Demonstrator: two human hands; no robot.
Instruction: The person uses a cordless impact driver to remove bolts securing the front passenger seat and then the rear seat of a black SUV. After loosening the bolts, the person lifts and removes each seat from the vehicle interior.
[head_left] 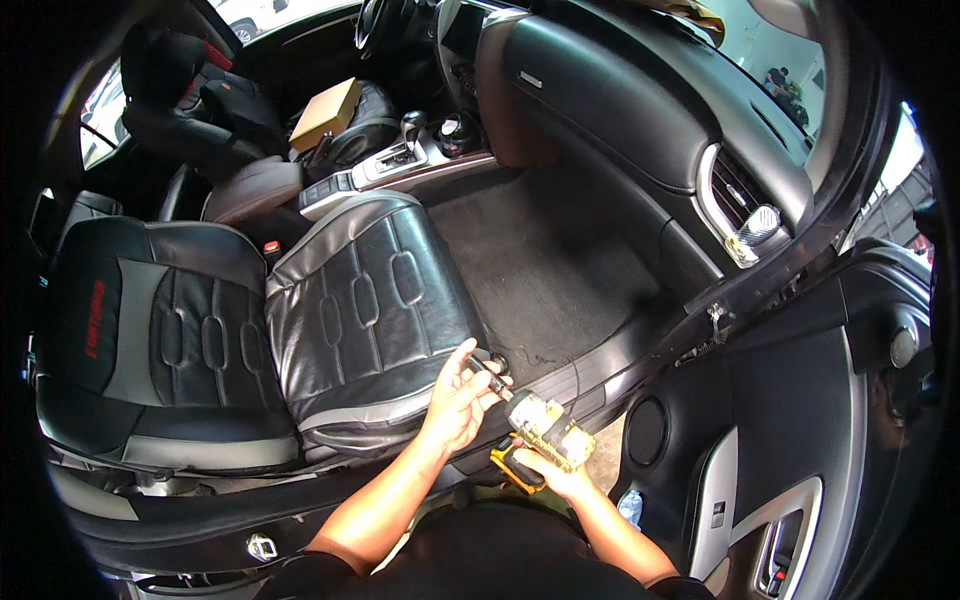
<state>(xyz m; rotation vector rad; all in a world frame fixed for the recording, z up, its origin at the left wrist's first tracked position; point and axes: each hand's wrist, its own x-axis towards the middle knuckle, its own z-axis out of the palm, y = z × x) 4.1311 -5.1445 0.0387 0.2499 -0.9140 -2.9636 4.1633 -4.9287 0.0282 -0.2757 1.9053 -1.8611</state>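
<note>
My right hand [556,474] is wrapped round the grip of a yellow and black cordless drill [548,428], held low in front of my body. The drill's nose points up and left toward my left hand [460,408]. There, my thumb and fingers close on a short dark cylindrical piece [487,374] in line with the chuck; it looks like a socket, and I cannot tell if it is seated. Both hands are over the car's door sill [590,378], beside the front corner of the black leather seat [370,290].
The open car door [690,455] stands at the right, with a clear plastic bottle [630,506] low beside it. A dark floor mat [560,255] lies ahead under the dashboard [610,90]. Beyond the gear lever [411,125], a cardboard box [325,113] rests on the other seat.
</note>
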